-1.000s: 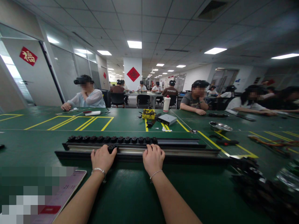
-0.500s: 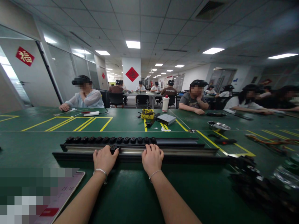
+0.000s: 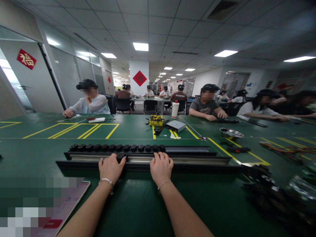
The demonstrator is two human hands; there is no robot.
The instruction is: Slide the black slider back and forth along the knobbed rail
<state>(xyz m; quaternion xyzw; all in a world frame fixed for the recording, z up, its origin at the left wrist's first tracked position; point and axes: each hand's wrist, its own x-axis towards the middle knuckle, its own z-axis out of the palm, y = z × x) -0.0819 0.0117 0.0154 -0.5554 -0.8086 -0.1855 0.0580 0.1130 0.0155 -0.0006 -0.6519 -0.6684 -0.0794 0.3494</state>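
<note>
Left hand (image 3: 111, 169) pinching a small black block (image 3: 120, 157)

Thumb and fingers are closed on it, at the long rail (image 3: 195, 160). Right hand (image 3: 161, 168): fingers bunched over the rail, can't tell if gripping. Row of black blocks (image 3: 119, 148) just behind.

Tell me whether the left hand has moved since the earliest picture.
Yes: the left hand has shifted slightly right, judged against the row of black blocks behind it.
</note>
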